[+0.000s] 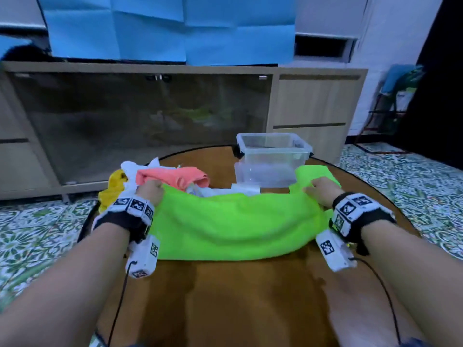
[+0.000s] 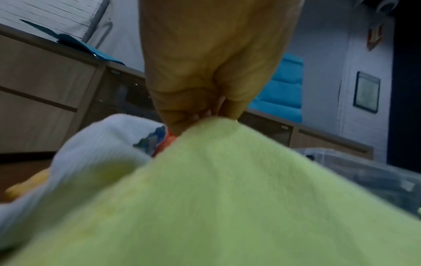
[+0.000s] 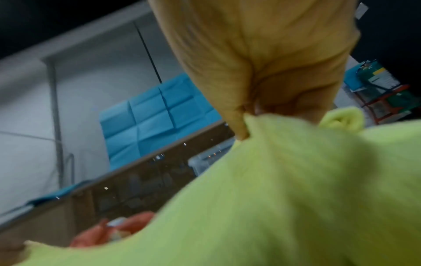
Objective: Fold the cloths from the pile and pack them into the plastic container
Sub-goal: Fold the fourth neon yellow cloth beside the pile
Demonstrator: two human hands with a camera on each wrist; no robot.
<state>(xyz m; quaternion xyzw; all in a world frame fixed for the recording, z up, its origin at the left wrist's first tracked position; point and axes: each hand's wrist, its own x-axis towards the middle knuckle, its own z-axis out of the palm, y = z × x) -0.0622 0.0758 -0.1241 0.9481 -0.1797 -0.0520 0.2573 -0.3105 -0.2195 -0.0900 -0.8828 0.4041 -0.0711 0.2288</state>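
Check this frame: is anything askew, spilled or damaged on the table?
Nothing stands out. The left hand and right hand each pinch an end of the green cloth, which sags between them over the table. The cloth pile is untidy, as expected, and the plastic container stands upright.

Fingers (image 2: 182, 115) partly behind green cloth (image 2: 227, 198)

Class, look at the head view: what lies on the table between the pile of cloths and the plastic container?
In the head view, bare brown table separates the pile of cloths from the plastic container.
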